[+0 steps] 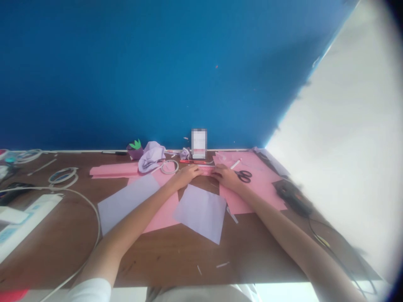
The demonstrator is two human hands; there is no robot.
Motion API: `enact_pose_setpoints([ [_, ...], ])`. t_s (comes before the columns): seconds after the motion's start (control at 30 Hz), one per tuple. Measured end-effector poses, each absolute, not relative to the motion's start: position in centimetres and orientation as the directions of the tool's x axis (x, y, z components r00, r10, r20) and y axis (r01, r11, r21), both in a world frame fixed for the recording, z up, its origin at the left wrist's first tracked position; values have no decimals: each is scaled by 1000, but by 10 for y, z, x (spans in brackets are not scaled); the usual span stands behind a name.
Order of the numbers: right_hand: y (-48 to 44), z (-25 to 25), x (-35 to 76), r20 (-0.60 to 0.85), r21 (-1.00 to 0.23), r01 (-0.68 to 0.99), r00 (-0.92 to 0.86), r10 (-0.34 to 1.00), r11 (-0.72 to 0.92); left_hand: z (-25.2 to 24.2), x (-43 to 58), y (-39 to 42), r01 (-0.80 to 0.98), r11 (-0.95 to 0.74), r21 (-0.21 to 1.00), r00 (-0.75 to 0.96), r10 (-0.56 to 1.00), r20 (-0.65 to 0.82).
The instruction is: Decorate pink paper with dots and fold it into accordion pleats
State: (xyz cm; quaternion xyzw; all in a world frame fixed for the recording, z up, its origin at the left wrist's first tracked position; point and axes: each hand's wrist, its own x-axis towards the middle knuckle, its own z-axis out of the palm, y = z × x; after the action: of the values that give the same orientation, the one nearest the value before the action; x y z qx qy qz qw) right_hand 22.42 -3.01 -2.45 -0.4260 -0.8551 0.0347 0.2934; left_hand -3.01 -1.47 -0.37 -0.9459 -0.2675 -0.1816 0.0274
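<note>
A narrow pink strip (206,170) lies crosswise at the back middle of the table, faint marks along it; whether it is a ruler or paper I cannot tell. My left hand (189,174) has its curled fingers on the strip's left end. At the other end my right hand (227,175) grips it the same way. Just right of that hand are black-handled scissors (244,176), their blades partly hidden, and a white pen (236,163). Nearer to me, a square lilac paper (201,214) rests on the wood. Behind the strip lies a red-orange cutter or pen (192,161).
Pink sheets (258,184) and another lilac sheet (129,201) flank the hands. Crumpled lilac paper (153,156) and a small purple pot with green leaves (135,149) stand by the wall. A white power strip (28,222) with a cable occupies the left; a dark tool (294,198), the right.
</note>
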Motion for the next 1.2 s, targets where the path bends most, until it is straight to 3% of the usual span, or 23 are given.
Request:
enact_pose_setpoints([
  [0.13,-29,-26,225,476,-326,695,-465,746,641,-6,-30,-12,515,-854,79,779,504,372],
  [0.27,-29,-24,226,484,-328,683,-472,737,653,-7,-31,-12,515,-857,30,799,492,345],
  [0.5,-35,-19,218,491,-217,616,-602,630,758,-9,-31,-12,521,-854,-17,808,486,332],
  [0.73,-34,-23,215,510,-287,501,-641,573,816,-7,-29,-15,544,-839,-13,802,516,300],
  [0.97,-37,-18,215,462,-289,549,-638,616,785,1,-26,-17,602,-799,12,776,589,225],
  [1.2,-43,-13,211,366,-217,674,-615,699,706,9,-13,-32,684,-728,34,716,680,158],
])
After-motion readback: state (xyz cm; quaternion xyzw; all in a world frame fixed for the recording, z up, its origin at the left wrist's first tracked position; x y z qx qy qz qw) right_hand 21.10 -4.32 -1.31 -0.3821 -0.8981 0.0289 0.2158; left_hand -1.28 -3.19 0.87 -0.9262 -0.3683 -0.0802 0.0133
